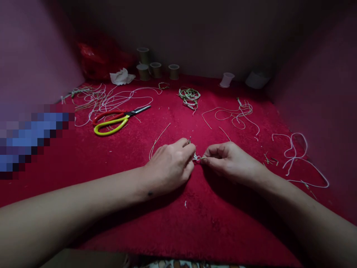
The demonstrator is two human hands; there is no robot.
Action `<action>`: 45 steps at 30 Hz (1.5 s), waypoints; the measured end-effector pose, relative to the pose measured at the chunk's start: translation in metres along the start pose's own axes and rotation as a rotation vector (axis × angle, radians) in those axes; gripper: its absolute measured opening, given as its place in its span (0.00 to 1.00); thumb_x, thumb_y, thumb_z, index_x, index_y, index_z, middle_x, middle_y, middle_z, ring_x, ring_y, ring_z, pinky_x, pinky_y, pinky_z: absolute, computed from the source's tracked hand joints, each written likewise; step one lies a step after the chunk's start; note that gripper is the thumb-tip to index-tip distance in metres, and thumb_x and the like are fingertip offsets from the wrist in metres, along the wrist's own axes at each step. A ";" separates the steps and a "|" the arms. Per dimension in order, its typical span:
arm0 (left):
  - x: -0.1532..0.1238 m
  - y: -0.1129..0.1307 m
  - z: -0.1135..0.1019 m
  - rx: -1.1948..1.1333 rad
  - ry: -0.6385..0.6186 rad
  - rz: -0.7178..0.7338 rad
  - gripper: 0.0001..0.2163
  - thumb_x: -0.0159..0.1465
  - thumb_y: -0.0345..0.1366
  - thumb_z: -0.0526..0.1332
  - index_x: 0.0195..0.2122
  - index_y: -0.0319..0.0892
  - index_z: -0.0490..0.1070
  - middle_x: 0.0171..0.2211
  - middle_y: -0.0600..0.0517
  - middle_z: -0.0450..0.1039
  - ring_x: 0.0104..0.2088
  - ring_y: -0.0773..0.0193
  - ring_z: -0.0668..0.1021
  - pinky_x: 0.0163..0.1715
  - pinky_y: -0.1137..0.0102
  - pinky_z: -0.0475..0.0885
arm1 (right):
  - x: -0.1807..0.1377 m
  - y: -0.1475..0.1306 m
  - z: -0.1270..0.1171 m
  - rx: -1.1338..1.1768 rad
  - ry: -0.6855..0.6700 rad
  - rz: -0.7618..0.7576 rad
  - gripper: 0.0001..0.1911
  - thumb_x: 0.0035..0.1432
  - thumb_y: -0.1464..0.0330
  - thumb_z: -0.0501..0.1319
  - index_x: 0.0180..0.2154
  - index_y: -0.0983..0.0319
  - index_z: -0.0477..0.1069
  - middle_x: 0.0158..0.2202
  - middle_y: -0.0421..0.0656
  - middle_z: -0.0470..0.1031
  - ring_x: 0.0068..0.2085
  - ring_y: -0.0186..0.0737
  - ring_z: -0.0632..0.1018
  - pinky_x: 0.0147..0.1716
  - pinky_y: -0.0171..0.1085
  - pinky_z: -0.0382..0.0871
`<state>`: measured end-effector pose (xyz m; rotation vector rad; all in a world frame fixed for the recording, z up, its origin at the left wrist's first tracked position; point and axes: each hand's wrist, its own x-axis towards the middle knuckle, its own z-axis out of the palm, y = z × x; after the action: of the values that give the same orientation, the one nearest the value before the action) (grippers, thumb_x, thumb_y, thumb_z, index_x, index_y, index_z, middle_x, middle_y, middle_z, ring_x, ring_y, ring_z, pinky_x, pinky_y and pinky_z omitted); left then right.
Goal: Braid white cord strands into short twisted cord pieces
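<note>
Low over the red cloth, my left hand (173, 160) is closed round a small knotted piece of cord (195, 157), most of which its fingers hide. A pin-like tip (190, 139) sticks up beside the left fingers. Close by on the right, my right hand (231, 160) pinches a thin greenish cord end (203, 158) between thumb and forefinger. A small loop of pale cord spans the gap between the hands. Loose strands (160, 138) trail out behind the left hand, and one more (224, 133) lies behind the right hand.
Scissors (111, 123) with red and yellow handles lie left, beside tangled pale cords (103, 97). A coiled green-white braid (189, 97) lies behind my hands. Spools (155, 70), crumpled tissue (122, 77) and a red plastic bag (100, 59) stand at the back. Loose cords (295, 156) lie right.
</note>
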<state>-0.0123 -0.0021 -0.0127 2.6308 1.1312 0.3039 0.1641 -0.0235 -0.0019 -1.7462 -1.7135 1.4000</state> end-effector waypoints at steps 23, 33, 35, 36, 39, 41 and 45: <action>-0.009 0.007 -0.041 0.050 -0.392 0.083 0.06 0.60 0.33 0.50 0.30 0.42 0.65 0.29 0.52 0.71 0.26 0.66 0.72 0.25 0.70 0.62 | 0.002 0.005 -0.003 -0.023 -0.027 -0.166 0.10 0.53 0.66 0.58 0.30 0.65 0.74 0.23 0.38 0.68 0.25 0.30 0.65 0.25 0.31 0.59; -0.014 0.010 -0.009 0.229 -0.149 0.041 0.09 0.64 0.39 0.48 0.35 0.42 0.64 0.30 0.51 0.72 0.25 0.59 0.74 0.21 0.68 0.59 | 0.000 0.005 -0.003 -0.001 -0.041 -0.201 0.10 0.54 0.66 0.57 0.32 0.64 0.75 0.25 0.39 0.71 0.26 0.30 0.67 0.26 0.30 0.60; -0.015 0.009 -0.008 0.231 -0.157 0.039 0.08 0.64 0.36 0.47 0.35 0.42 0.65 0.30 0.51 0.72 0.26 0.59 0.75 0.21 0.68 0.59 | 0.001 0.005 -0.003 -0.007 -0.046 -0.201 0.11 0.54 0.65 0.57 0.32 0.65 0.75 0.24 0.39 0.70 0.25 0.30 0.66 0.25 0.30 0.59; -0.015 0.008 -0.007 0.230 -0.158 0.037 0.08 0.64 0.35 0.47 0.34 0.42 0.65 0.29 0.51 0.72 0.26 0.59 0.75 0.21 0.68 0.59 | 0.001 0.005 -0.003 -0.007 -0.046 -0.200 0.11 0.55 0.65 0.57 0.32 0.65 0.75 0.24 0.38 0.69 0.25 0.30 0.65 0.24 0.29 0.59; -0.015 0.008 -0.006 0.234 -0.146 0.031 0.08 0.64 0.35 0.47 0.33 0.42 0.65 0.26 0.52 0.71 0.24 0.59 0.75 0.21 0.68 0.58 | 0.001 0.005 -0.003 -0.012 -0.043 -0.199 0.11 0.55 0.65 0.57 0.32 0.65 0.75 0.24 0.38 0.69 0.25 0.30 0.65 0.25 0.30 0.59; -0.015 0.008 -0.004 0.246 -0.130 0.041 0.08 0.64 0.35 0.48 0.33 0.42 0.65 0.25 0.52 0.71 0.23 0.60 0.74 0.20 0.69 0.57 | 0.001 0.004 -0.003 -0.032 -0.033 -0.203 0.11 0.55 0.65 0.56 0.31 0.65 0.75 0.24 0.39 0.70 0.26 0.30 0.66 0.26 0.30 0.60; -0.015 0.008 0.000 0.267 -0.106 0.111 0.08 0.64 0.34 0.48 0.32 0.40 0.64 0.26 0.52 0.70 0.22 0.64 0.72 0.20 0.70 0.57 | 0.000 0.003 -0.002 -0.083 -0.006 -0.223 0.10 0.54 0.67 0.56 0.31 0.64 0.75 0.26 0.39 0.72 0.28 0.32 0.69 0.30 0.31 0.62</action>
<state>-0.0169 -0.0185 -0.0111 2.9078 1.0586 0.0343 0.1676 -0.0237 -0.0035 -1.5359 -1.9270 1.2544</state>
